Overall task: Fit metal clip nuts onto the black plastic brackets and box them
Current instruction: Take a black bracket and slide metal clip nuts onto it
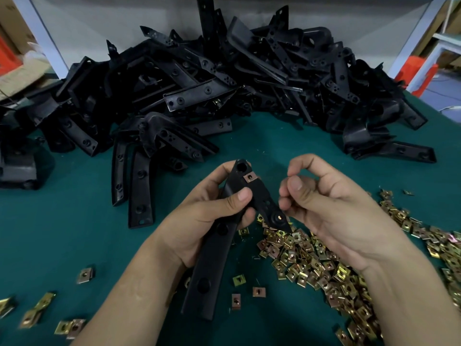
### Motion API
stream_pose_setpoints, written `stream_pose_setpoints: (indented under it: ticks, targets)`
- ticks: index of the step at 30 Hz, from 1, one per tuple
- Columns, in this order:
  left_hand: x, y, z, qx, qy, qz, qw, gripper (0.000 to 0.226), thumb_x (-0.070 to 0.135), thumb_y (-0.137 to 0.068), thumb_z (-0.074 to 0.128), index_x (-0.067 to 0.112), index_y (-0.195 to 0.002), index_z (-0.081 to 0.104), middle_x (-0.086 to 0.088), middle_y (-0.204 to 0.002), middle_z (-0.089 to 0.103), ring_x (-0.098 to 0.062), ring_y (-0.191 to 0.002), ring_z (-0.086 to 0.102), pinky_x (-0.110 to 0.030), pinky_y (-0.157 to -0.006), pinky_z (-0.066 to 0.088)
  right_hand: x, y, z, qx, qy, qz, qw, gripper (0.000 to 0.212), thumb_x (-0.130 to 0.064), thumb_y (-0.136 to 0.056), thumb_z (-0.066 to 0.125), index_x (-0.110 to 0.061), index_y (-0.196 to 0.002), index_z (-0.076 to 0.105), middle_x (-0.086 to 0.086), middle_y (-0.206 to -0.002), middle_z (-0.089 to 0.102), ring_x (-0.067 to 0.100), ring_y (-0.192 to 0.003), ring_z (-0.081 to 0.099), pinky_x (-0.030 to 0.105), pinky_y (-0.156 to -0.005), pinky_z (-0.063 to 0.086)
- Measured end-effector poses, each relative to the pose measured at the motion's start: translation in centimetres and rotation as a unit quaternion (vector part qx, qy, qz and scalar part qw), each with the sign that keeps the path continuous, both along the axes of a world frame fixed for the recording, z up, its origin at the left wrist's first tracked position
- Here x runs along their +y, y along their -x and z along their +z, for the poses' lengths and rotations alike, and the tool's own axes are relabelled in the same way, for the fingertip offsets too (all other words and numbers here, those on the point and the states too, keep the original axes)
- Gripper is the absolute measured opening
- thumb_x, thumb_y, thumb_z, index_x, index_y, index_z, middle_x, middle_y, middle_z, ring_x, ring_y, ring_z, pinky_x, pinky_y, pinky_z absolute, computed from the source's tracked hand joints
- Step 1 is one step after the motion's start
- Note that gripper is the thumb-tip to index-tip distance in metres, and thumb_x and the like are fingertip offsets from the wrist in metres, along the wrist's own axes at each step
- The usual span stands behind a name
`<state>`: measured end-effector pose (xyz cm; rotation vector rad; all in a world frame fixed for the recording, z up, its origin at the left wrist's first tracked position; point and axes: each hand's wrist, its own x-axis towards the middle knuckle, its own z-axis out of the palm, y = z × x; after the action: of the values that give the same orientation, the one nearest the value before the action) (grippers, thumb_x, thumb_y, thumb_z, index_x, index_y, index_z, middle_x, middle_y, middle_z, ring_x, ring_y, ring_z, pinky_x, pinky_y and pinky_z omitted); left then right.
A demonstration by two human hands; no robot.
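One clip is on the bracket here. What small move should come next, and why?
Probably the right hand drops to the clip nut pile and pinches one. The left hand grips the bracket, a fitted clip nut already sits near its upper end, and the right hand's curled fingers show no nut.

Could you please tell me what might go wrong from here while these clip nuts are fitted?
The clip nut on the held bracket sits at its edge; if not fully seated, it may slip off. The left hand has its grip mid-bracket, so the pointed end could sweep the clip nut pile below and scatter it. Set down carelessly, the bracket could get lost in the bracket heap.
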<state>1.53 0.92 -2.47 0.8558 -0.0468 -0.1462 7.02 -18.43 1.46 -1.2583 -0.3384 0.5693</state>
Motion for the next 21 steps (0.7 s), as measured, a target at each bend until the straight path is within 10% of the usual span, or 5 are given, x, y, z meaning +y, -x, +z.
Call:
stream_pose_setpoints:
  ticks: [8, 21]
  targets:
    - [0.15, -0.07, -0.30, -0.048, -0.002, -0.014, 0.999, 0.035, 0.006, -0.082, 0.077, 0.020, -0.112, 0.064, -0.002, -0.104, 0.071, -0.016, -0.083, 0.071, -0.025, -0.073, 0.059, 0.24, 0.27, 0.00, -0.016, 0.074, -0.008, 0.997, 0.018, -0.027, -0.062, 0.078, -0.021, -0.079, 0.076, 0.012, -0.090, 0.074, 0.019, -0.082, 0.066, 0.038, -0.089, 0.053]
    - [0.30, -0.20, -0.57, -0.053, 0.000, -0.013, 0.999, 0.041, 0.013, -0.075, 0.085, 0.023, -0.111, 0.070, -0.001, -0.108, 0.071, -0.014, -0.086, 0.071, -0.024, -0.074, 0.059, 0.55, 0.62, 0.51, 0.065, 0.031, -0.002, 0.997, 0.012, -0.020, -0.063, 0.078, -0.014, -0.073, 0.075, 0.012, -0.080, 0.075, 0.017, -0.067, 0.072, 0.024, -0.061, 0.058]
